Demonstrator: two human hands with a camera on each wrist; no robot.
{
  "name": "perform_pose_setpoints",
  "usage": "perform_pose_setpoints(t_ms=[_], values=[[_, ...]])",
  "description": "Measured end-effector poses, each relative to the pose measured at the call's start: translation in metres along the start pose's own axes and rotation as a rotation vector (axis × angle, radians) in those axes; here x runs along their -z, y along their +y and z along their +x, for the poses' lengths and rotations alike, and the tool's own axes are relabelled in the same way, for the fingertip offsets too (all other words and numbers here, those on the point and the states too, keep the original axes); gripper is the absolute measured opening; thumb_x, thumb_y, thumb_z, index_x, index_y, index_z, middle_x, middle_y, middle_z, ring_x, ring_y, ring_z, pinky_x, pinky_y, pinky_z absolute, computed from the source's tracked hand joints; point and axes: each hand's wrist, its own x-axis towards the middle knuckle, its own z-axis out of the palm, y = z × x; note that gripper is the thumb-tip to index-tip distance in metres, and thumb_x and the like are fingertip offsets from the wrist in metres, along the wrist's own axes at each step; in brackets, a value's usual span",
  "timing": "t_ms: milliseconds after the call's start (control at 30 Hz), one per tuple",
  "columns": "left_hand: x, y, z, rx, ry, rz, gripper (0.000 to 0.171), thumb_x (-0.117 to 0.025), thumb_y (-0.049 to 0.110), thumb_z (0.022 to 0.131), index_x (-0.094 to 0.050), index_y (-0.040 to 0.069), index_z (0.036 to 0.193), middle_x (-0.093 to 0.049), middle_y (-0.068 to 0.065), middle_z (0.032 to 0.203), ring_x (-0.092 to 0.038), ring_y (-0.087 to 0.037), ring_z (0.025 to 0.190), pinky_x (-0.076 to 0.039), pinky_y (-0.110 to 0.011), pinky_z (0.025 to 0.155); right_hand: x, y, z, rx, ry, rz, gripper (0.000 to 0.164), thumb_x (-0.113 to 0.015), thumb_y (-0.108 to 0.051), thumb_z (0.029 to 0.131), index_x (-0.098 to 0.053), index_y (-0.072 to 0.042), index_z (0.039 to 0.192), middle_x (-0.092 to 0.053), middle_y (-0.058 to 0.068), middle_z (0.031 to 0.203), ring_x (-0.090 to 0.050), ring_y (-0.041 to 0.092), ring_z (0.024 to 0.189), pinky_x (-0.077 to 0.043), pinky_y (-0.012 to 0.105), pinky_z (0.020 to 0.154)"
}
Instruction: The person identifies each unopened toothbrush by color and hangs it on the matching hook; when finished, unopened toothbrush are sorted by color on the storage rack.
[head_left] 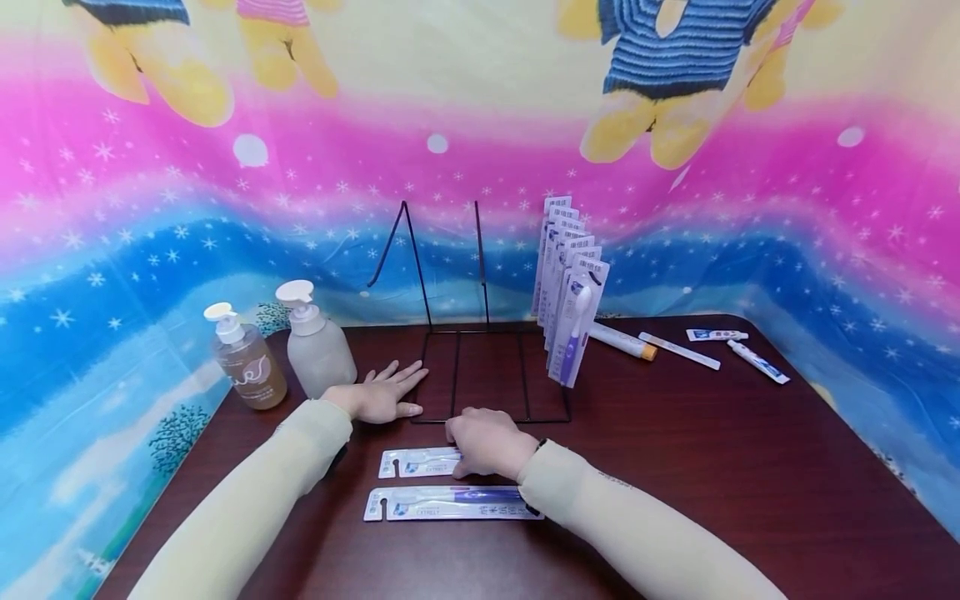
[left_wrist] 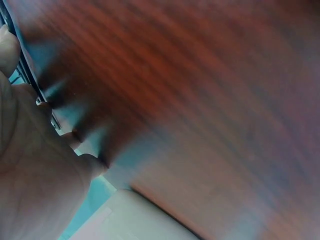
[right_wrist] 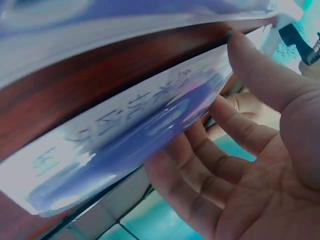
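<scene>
My left hand (head_left: 382,396) lies on the table with its fingers spread, beside the left side of a black wire display rack (head_left: 456,375). The left wrist view shows that palm (left_wrist: 40,170) next to a dark wire. In front of the rack my right hand (head_left: 491,442) holds a packaged toothbrush (head_left: 417,463) lying crosswise. Seen from the right wrist, the thumb and fingers (right_wrist: 245,132) sit at opposite edges of the purple-and-white pack (right_wrist: 135,132). A second packaged toothbrush (head_left: 450,503) lies parallel, nearer to me. Several more toothbrush packs (head_left: 573,333) hang on the rack's right hook.
Two pump bottles, one amber (head_left: 251,367) and one whitish (head_left: 321,354), stand left of the rack. On the right lie a tube with an orange cap (head_left: 618,340), a slim white pack (head_left: 678,351) and two small tubes (head_left: 716,335). A patterned cloth (head_left: 442,175) hangs behind the table.
</scene>
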Motion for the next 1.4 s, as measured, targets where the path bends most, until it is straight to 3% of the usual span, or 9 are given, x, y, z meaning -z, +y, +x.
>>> perform_pose_setpoints(t_ms=[167,333,500,633,767,900,1067,1200,1400], values=[[0.002,0.002,0.0,0.004,-0.003,0.002,0.076,-0.042,0.056,0.09,-0.011,0.021,0.149,-0.003,-0.001,0.154,-0.001,-0.037,0.137,-0.007,-0.062,0.102,0.003,-0.007,0.002,-0.019,-0.042,-0.028,0.026,-0.081,-0.03,0.068,-0.058,-0.022,0.077,-0.055,-0.006,0.072,-0.055,0.014,0.074,-0.046,0.033,0.063],[0.003,0.004,-0.002,0.002,-0.015,-0.007,0.075,-0.043,0.054,0.091,-0.01,0.02,0.149,-0.002,-0.001,0.154,-0.001,-0.037,0.137,-0.006,-0.062,0.102,0.005,-0.005,0.001,-0.004,-0.055,-0.032,0.027,-0.08,-0.034,0.069,-0.061,-0.022,0.084,-0.057,-0.005,0.079,-0.055,0.014,0.078,-0.046,0.032,0.065],[0.003,0.004,-0.003,-0.007,-0.016,-0.013,0.076,-0.043,0.055,0.091,-0.01,0.018,0.149,-0.002,-0.003,0.154,-0.002,-0.038,0.137,-0.007,-0.062,0.102,0.017,0.004,-0.005,0.011,-0.016,0.006,0.018,-0.075,-0.031,0.074,-0.063,-0.023,0.085,-0.059,-0.007,0.082,-0.056,0.011,0.079,-0.046,0.032,0.065],[0.004,0.003,-0.004,-0.038,-0.008,-0.023,0.08,-0.047,0.055,0.089,-0.012,0.015,0.149,-0.005,-0.007,0.154,-0.002,-0.04,0.136,-0.006,-0.063,0.101,0.038,0.014,-0.019,0.024,0.083,0.104,0.015,-0.073,-0.027,0.077,-0.063,-0.022,0.088,-0.057,-0.009,0.076,-0.054,0.01,0.069,-0.044,0.03,0.058],[0.004,0.004,-0.005,-0.027,-0.011,-0.022,0.076,-0.047,0.053,0.09,-0.018,0.013,0.148,-0.011,-0.01,0.152,0.0,-0.039,0.136,-0.005,-0.062,0.102,0.062,0.024,-0.039,0.036,0.215,0.257,0.014,-0.07,-0.026,0.08,-0.061,-0.022,0.089,-0.057,-0.01,0.074,-0.053,0.008,0.065,-0.043,0.027,0.057],[0.003,0.004,-0.004,-0.018,-0.015,0.0,0.074,-0.042,0.052,0.093,-0.012,0.015,0.149,-0.006,-0.008,0.154,0.0,-0.038,0.137,-0.005,-0.062,0.102,0.08,0.033,-0.058,0.007,0.332,0.45,0.017,-0.068,-0.026,0.083,-0.062,-0.02,0.098,-0.063,-0.008,0.084,-0.058,0.005,0.07,-0.048,0.027,0.062],[0.004,0.004,-0.003,-0.013,-0.012,-0.009,0.074,-0.044,0.05,0.093,-0.01,0.017,0.149,-0.001,-0.004,0.154,0.0,-0.038,0.137,-0.006,-0.062,0.102,0.092,0.041,-0.071,-0.077,0.427,0.659,0.034,-0.066,-0.03,0.085,-0.058,-0.026,0.118,-0.064,-0.008,0.102,-0.062,0.006,0.082,-0.053,0.034,0.069],[0.002,0.003,-0.003,-0.001,-0.014,-0.008,0.074,-0.043,0.051,0.092,-0.009,0.019,0.149,0.0,-0.003,0.154,0.001,-0.037,0.137,-0.005,-0.062,0.102,0.097,0.045,-0.068,-0.093,0.457,0.699,0.038,-0.066,-0.03,0.085,-0.057,-0.026,0.121,-0.063,-0.007,0.103,-0.063,0.008,0.084,-0.053,0.036,0.07],[0.0,0.003,-0.002,-0.009,-0.007,-0.013,0.075,-0.042,0.053,0.092,-0.008,0.019,0.149,0.0,-0.003,0.154,0.001,-0.037,0.137,-0.005,-0.061,0.102,0.101,0.049,-0.056,-0.1,0.428,0.688,0.038,-0.066,-0.029,0.086,-0.058,-0.022,0.122,-0.063,-0.006,0.105,-0.062,0.008,0.087,-0.052,0.036,0.073]])
